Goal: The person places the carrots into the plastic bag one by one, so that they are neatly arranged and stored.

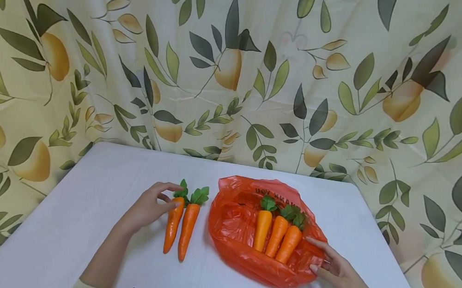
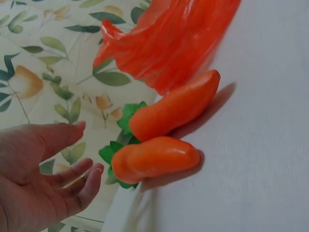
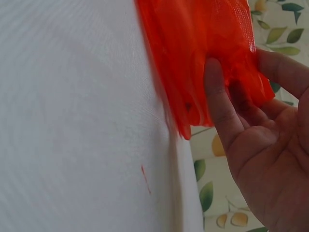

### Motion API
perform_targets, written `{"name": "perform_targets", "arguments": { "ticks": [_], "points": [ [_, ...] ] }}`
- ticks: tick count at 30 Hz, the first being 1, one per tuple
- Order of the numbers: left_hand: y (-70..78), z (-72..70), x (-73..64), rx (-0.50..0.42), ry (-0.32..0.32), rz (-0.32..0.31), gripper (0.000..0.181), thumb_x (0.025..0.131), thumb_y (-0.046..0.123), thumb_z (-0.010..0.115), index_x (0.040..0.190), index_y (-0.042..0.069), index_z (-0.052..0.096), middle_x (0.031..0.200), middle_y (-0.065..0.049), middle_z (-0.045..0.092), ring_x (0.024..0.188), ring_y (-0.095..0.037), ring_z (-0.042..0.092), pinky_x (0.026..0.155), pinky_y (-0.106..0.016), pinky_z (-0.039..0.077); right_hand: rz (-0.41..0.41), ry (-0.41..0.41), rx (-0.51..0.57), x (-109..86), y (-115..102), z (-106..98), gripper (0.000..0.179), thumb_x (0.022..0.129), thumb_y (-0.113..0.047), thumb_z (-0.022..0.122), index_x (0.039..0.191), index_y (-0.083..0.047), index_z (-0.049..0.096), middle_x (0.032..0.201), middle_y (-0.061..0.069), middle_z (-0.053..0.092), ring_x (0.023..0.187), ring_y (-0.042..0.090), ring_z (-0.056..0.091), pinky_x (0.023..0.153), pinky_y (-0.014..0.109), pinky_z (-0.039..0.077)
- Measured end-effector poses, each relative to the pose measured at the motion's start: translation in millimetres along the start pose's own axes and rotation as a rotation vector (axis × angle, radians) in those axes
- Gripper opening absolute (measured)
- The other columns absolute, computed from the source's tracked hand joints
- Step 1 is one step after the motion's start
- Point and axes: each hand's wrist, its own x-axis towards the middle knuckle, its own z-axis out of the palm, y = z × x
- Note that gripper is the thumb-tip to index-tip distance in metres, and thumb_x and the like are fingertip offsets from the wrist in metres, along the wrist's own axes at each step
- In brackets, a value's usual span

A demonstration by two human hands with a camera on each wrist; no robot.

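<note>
two orange carrots (image 1: 188, 232) with green leaves (image 1: 199, 195) lie side by side on the surface (image 1: 152, 271), left of an open red plastic bag (image 1: 237, 256), which holds three more carrots (image 1: 276, 236).

A cream cloth (image 1: 235, 102) with a fruit-and-leaf print hung behind the tabletop (image 1: 59, 238), which was white; the light was soft.

Two loose carrots (image 1: 188, 230) are side by side on the desk (image 1: 217, 284), just left of the bag (image 1: 240, 261). Three more carrots (image 1: 277, 236) are in it, kinda toward its right side. Left grip (image 1: 147, 210) is by the leftmost carrot's top, right grip (image 1: 333, 267) at the bag's right edge, curtain (image 1: 199, 127) behind the desk.
</note>
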Motion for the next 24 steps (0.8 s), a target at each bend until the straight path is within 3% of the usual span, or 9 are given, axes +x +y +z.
{"name": "perform_targets", "arguments": {
  "ticks": [9,17,24],
  "points": [
    [-14.9,-3.0,3.0,-0.029,-0.011,-0.085,0.043,0.097,0.012,0.073,0.139,0.015,0.064,0.144,-0.017,0.051,0.117,-0.033,0.057,0.08,-0.043,0.06,-0.025,0.011,0.003,0.1,3,0,0.063,0.104,-0.016,0.063,0.16,-0.008,0.034,0.166,0.028,0.013,0.121,-0.012,0.047,0.096,0.024,0.05],
    [-26.7,-1.7,6.3,-0.049,-0.058,-0.141,0.056,0.094,0.01,0.073,0.147,0.02,0.057,0.143,-0.015,0.053,0.098,-0.026,0.062,0.079,-0.038,0.058,-0.018,-0.004,0.004,-0.4,4,-2,0.064,0.104,-0.016,0.063,0.16,-0.008,0.033,0.166,0.029,0.011,0.12,-0.011,0.049,0.096,0.025,0.051],
    [-30.8,1.5,7.5,-0.02,-0.079,-0.156,0.058,0.092,0.014,0.078,0.146,0.018,0.058,0.14,-0.01,0.056,0.095,-0.024,0.061,0.076,-0.036,0.058,-0.006,-0.003,-0.019,-1.1,3,-3,0.063,0.105,-0.018,0.062,0.16,-0.008,0.034,0.165,0.029,0.013,0.119,-0.013,0.048,0.095,0.024,0.05]
  ]
}}
